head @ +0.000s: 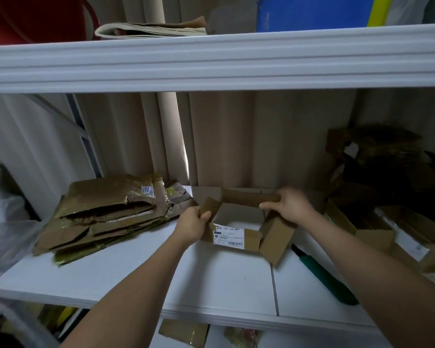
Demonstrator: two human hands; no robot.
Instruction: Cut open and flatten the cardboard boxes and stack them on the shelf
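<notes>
A small brown cardboard box (246, 237) with a white shipping label stands open as a hollow frame on the white shelf (211, 280). My left hand (192, 226) grips the box's left wall, thumb over its upper edge. My right hand (290, 204) holds the far right corner of the box, fingers curled over the back wall. One flap hangs outward at the box's near right. A stack of flattened, taped cardboard (106, 214) lies on the shelf to the left of the box.
A green-handled cutter (322, 275) lies on the shelf to the right, beside my right forearm. Unflattened boxes (392, 222) pile up at the far right. An upper shelf (211, 64) holds folded paper and a blue item. A plastic bag sits at the left edge.
</notes>
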